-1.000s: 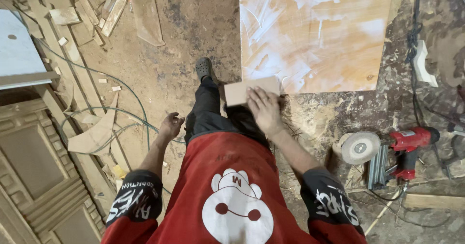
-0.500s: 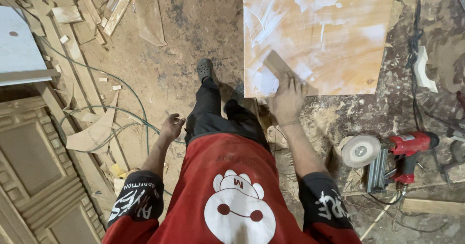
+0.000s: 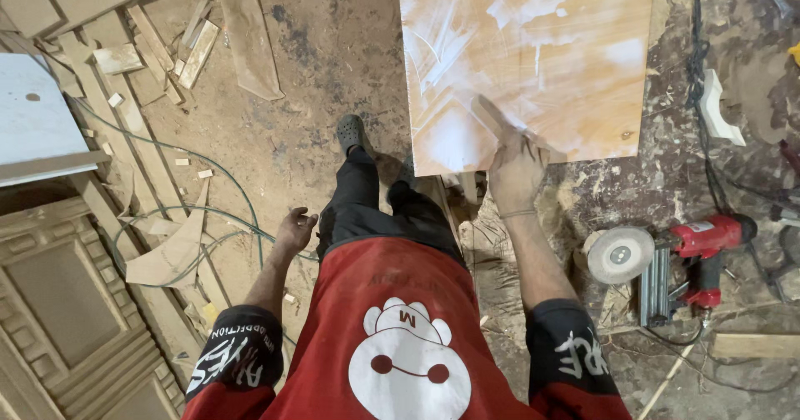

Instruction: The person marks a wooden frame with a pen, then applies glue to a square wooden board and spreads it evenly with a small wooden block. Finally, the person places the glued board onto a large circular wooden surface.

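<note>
While left hand [image 3: 296,228] hangs, right hand [image 3: 515,168] holds wood piece [image 3: 493,115] — edgewise.

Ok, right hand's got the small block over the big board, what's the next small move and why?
Probably lower the small wood block flat onto the large board. The right hand holds it tilted on edge above the board's near corner, so little of it can bear on the surface. The left hand hangs free beside the leg, touching nothing.
</note>
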